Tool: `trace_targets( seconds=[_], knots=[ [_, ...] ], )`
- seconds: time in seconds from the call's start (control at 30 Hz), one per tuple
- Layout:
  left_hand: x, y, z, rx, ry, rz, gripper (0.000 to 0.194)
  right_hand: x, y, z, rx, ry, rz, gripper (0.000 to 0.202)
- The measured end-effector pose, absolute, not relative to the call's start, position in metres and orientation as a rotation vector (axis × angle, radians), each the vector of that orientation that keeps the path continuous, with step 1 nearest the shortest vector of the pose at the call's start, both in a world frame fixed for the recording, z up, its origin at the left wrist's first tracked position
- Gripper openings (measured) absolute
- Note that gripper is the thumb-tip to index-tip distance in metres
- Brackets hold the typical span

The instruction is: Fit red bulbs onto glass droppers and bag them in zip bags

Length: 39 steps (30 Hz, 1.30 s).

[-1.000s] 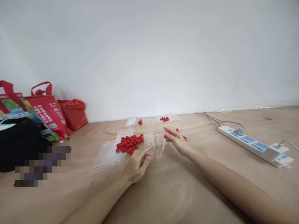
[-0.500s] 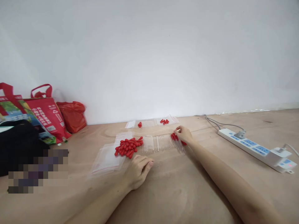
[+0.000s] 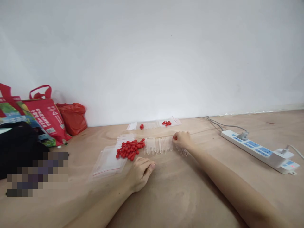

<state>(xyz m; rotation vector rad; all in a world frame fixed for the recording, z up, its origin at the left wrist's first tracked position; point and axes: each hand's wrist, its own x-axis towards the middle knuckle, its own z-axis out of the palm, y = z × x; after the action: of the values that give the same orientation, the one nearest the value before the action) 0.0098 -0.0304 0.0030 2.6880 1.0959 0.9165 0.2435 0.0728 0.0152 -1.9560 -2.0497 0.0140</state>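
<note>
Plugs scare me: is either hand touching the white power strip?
No, there's a gap between the right hand and the power strip, and the left hand is farther away.

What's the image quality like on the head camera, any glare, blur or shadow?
Head view: soft light, with no harsh glare on the table; head view: dim shadow beneath the right forearm; head view: thin clear pieces low in contrast; head view: a pixelated patch hides detail at lower left.

I've shifted my right hand [image 3: 183,139] right of centre, over red bulbs [image 3: 175,137]. My left hand [image 3: 142,172] has dropped lower, away from the tubes [image 3: 158,145].
</note>
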Motion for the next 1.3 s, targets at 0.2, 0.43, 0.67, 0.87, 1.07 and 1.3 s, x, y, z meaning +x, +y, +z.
trace_targets(
  seconds=[0.2,0.43,0.67,0.87,1.07,1.3],
  knots=[
    [0.009,-0.029,0.001,2.701,1.118,0.885,0.027,0.230,0.065,0.012,-2.114,-2.033,-0.016,0.020],
    [0.009,-0.030,0.002,2.707,1.114,0.870,0.028,0.225,0.060,0.016,-2.211,-2.039,0.029,0.022],
    [0.010,-0.030,0.003,2.698,1.117,0.864,0.029,0.219,0.052,0.016,-2.199,-2.110,0.090,0.023],
    [0.010,-0.029,0.002,2.522,1.128,0.983,0.026,0.215,0.043,0.028,-2.143,-2.130,0.092,0.023],
    [0.013,-0.019,0.002,1.681,1.139,1.139,0.034,0.179,0.014,0.039,-1.501,-2.209,0.585,0.025],
    [0.024,-0.024,0.006,1.107,0.910,1.274,0.026,0.153,-0.009,0.019,-1.278,-2.031,0.712,0.016]
  ],
)
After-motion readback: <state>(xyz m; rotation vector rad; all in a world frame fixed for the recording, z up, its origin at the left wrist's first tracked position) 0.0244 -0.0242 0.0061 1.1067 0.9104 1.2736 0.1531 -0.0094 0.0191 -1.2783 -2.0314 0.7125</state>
